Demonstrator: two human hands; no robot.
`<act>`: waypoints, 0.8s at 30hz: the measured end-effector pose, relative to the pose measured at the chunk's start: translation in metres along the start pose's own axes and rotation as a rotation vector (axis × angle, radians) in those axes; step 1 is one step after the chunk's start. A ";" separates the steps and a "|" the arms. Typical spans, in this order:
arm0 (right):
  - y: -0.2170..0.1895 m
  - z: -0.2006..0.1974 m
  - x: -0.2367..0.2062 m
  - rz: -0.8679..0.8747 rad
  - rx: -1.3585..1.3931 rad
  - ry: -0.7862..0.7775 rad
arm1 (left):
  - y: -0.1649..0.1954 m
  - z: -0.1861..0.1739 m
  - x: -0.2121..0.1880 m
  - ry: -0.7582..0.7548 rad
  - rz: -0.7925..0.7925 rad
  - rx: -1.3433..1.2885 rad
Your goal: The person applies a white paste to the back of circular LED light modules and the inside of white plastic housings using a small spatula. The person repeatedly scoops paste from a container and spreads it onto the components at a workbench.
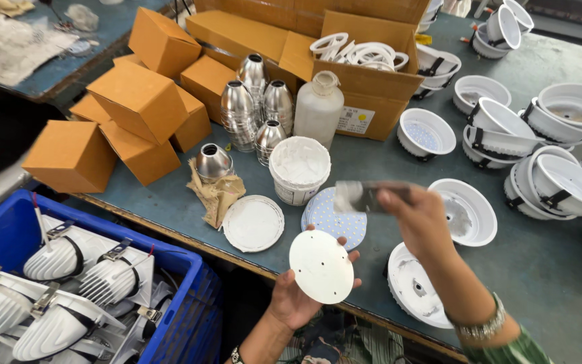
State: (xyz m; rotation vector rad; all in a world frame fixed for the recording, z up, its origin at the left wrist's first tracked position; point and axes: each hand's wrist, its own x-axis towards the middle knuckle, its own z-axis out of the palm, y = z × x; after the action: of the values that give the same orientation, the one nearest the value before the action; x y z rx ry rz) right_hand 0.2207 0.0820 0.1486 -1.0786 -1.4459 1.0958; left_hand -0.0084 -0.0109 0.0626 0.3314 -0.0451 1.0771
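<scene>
The single head camera is looking steeply down and forward from close above the counter (372,162), its near edge crossing the frame's lower half.

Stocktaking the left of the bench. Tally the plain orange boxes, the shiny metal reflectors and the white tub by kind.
Orange boxes: 7 in view, some partly hidden
Metal reflectors: 5
White tub: 1
Total: 13
</scene>
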 end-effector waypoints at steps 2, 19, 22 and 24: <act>-0.010 0.002 -0.046 -0.161 -0.340 0.060 | 0.003 0.009 0.002 0.008 0.006 -0.038; -0.027 0.046 -0.145 -0.795 -0.769 -0.005 | -0.011 0.036 0.008 -0.073 0.083 -0.018; -0.028 0.048 -0.150 -0.738 -0.764 0.001 | -0.013 0.035 0.007 -0.073 0.086 -0.015; -0.030 0.049 -0.152 -0.702 -0.757 0.009 | -0.013 0.035 0.007 -0.080 0.079 -0.010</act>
State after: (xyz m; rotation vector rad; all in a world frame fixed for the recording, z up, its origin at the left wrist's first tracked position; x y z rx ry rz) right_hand 0.1880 -0.0770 0.1447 -0.9192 -2.0758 0.0240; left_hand 0.0110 -0.0203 0.0938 0.3658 -0.1361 1.1408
